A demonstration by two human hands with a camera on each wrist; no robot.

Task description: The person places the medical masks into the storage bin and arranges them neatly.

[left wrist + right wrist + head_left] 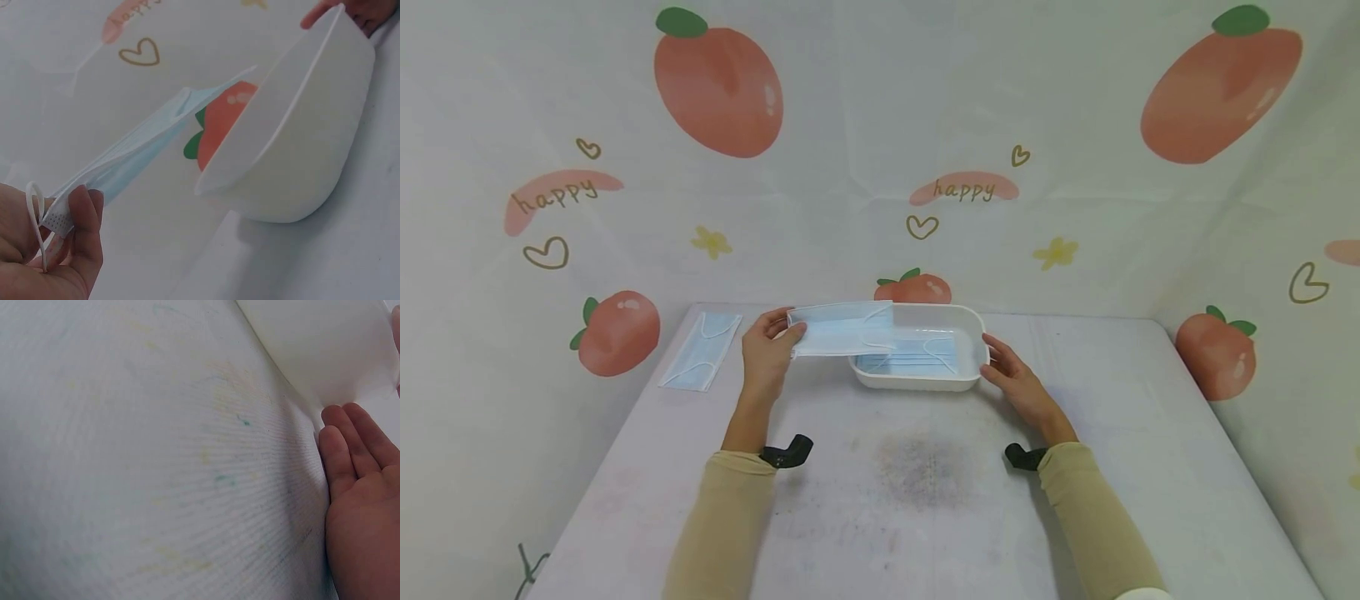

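Note:
Between thumb and fingers, my left hand [767, 352] pinches the left end of a light blue face mask [838, 330]. That mask hangs in the air, its right end over the left part of a white plastic basin [917, 383]. Inside the basin lies another blue mask [925, 357], partly hidden by the held one. In the left wrist view an ear loop [32, 212] droops beside the fingers. My right hand [1021, 390] touches the basin's right end; the right wrist view shows its fingers [359, 440] fairly straight against the wall.
A further face mask [703, 352] lies flat on the table's far left, left of my left hand. The white-covered table [865, 517] has a grey stain near its middle. A printed curtain [850, 108] stands behind the table's back edge.

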